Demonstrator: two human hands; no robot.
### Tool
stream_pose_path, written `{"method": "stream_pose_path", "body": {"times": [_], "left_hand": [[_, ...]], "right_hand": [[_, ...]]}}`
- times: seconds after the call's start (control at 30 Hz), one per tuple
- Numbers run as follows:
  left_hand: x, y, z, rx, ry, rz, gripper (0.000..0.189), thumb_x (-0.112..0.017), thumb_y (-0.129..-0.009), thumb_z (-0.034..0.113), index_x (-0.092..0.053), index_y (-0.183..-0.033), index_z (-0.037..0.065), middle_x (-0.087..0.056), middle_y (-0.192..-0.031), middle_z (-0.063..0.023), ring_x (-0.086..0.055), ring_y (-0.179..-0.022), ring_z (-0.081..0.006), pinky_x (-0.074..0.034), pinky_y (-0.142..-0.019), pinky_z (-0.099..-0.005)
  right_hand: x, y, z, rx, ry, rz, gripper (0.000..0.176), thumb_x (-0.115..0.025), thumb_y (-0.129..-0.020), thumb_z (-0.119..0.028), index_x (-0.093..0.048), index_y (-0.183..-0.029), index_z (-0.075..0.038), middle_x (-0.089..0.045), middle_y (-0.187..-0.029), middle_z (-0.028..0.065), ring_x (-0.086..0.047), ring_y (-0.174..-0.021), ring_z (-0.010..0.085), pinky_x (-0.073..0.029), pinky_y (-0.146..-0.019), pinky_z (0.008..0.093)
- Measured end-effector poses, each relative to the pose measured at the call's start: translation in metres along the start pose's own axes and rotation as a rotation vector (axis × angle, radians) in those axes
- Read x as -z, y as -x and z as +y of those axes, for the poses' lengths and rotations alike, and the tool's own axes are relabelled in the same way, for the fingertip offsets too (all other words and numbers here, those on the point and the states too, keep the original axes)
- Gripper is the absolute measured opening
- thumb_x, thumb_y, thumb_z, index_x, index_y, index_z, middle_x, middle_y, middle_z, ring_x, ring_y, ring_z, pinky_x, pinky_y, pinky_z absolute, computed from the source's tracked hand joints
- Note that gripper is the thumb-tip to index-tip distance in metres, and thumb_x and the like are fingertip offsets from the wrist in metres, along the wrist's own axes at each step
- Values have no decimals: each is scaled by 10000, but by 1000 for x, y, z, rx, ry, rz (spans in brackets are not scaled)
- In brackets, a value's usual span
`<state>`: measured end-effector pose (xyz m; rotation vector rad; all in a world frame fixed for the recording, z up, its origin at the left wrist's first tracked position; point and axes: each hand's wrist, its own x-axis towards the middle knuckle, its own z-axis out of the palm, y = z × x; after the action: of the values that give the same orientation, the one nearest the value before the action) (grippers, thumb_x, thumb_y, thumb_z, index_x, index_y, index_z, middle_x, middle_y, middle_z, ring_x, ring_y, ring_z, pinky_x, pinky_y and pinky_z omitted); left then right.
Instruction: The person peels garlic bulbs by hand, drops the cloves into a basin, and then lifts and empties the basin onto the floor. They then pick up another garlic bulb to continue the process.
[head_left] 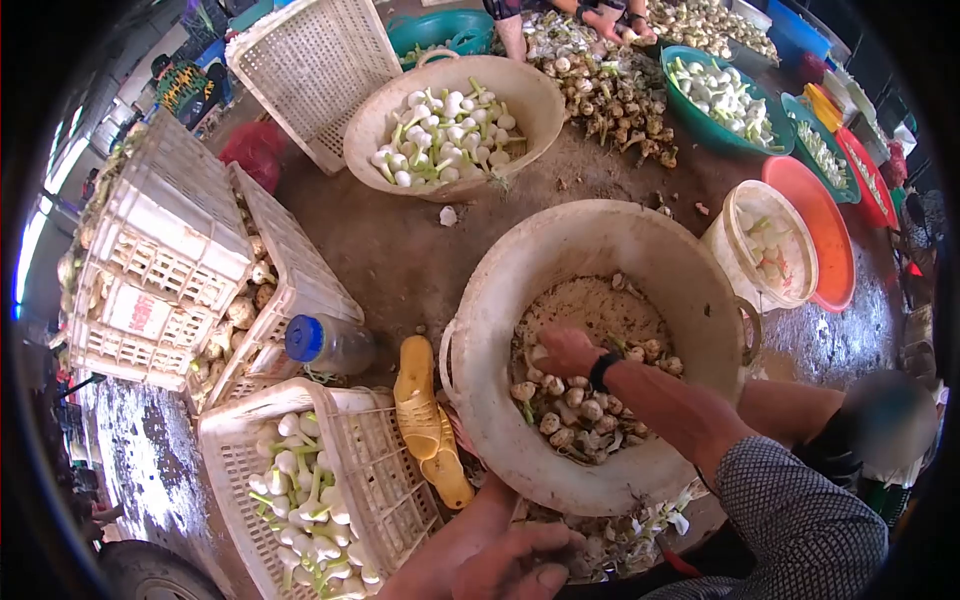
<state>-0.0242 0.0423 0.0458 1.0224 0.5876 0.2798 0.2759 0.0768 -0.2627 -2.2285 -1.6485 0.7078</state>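
Right hand (565, 350) is down in the basin (560, 240), fingers curled into the muddy bulbs (575, 410). Can't tell if the grip has one. Left hand (505, 565) is just outside the basin's near rim, fingers half-curled, grip contents hidden. Sandals (425, 420) lie between basin and crate (390, 470).

Right hand (565, 350): fingertips were buried among the bulbs (580, 410).
Left hand (515, 565): lower part was cut by the bottom edge; its grip was unclear.
Figure at right (890, 410): was blurred out.
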Motion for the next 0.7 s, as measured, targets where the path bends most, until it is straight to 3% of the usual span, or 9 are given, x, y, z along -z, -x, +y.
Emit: {"method": "stream_pose_path", "body": {"times": [0.17, 0.27, 0.33, 0.37, 0.43, 0.5, 0.57, 0.67, 0.7], "left_hand": [[9, 3, -30, 111, -78, 53, 321, -590, -922, 105, -536, -1215, -16, -619, -1133, -110, -609, -974, -161, -489, -833, -287], [-22, -2, -18, 23, 43, 194, 296, -552, -899, 100, -534, -1144, -65, -620, -1042, -149, -603, -877, -202, -514, -709, -345], [-17, -11, -35, -76, -26, 138, 310, -554, -910, 89, -521, -1186, -47, -605, -1071, -126, -596, -903, -163, -519, -725, -306], [-19, -14, -39, -99, -95, 182, 336, -580, -915, 95, -510, -1209, -53, -611, -1049, -116, -594, -891, -143, -506, -752, -284], [-22, -19, -51, -144, -136, 248, 378, -630, -909, 109, -513, -1221, -70, -622, -1019, -97, -592, -864, -118, -493, -751, -247], [-18, -26, -63, -206, -205, 221, 380, -635, -906, 111, -518, -1220, -70, -625, -1025, -102, -598, -865, -124, -496, -745, -250], [-18, -27, -67, -263, -272, 189, 383, -639, -904, 113, -523, -1220, -69, -629, -1031, -106, -603, -866, -130, -500, -739, -252], [-20, -27, -67, -156, -54, 58, 402, -645, -901, 115, -518, -1238, -62, -630, -1054, -110, -614, -872, -141, -512, -733, -261], [-18, -26, -68, -147, 6, 34, 407, -634, -902, 93, -496, -1252, -64, -608, -1108, -140, -605, -951, -184, -521, -811, -329]], "right_hand": [[38, 93, -25, -57, -106, 30, 420, -685, -756, -354, -576, -962, -5, -634, -798, 236, -630, -790, 417, -499, -706, 485], [65, 147, -51, 47, -280, -4, 469, -717, -761, -346, -578, -1057, -10, -643, -826, 225, -630, -804, 398, -500, -708, 457], [79, 172, -72, 186, -448, 54, 534, -739, -777, -316, -555, -1179, -17, -651, -869, 209, -638, -832, 360, -499, -717, 430], [90, 182, -85, 280, -498, 80, 562, -744, -791, -299, -541, -1233, -20, -648, -978, 204, -645, -872, 330, -505, -744, 416], [124, 205, -123, 258, -550, 104, 551, -759, -784, -258, -548, -1228, -10, -651, -975, 200, -652, -906, 302, -510, -769, 401], [143, 222, -147, 227, -631, 129, 580, -784, -771, -217, -534, -1250, -8, -640, -1029, 190, -657, -939, 265, -516, -785, 392], [153, 237, -157, 272, -577, 171, 577, -765, -790, -233, -523, -1264, -10, -615, -1091, 202, -640, -977, 301, -508, -828, 394], [160, 256, -163, 301, -531, 202, 545, -716, -846, -236, -501, -1292, -9, -607, -1146, 211, -631, -1029, 306, -507, -867, 397], [154, 257, -159, 295, -701, 224, 523, -697, -865, -226, -495, -1294, -4, -617, -1142, 205, -634, -1020, 282, -511, -858, 386]]}}
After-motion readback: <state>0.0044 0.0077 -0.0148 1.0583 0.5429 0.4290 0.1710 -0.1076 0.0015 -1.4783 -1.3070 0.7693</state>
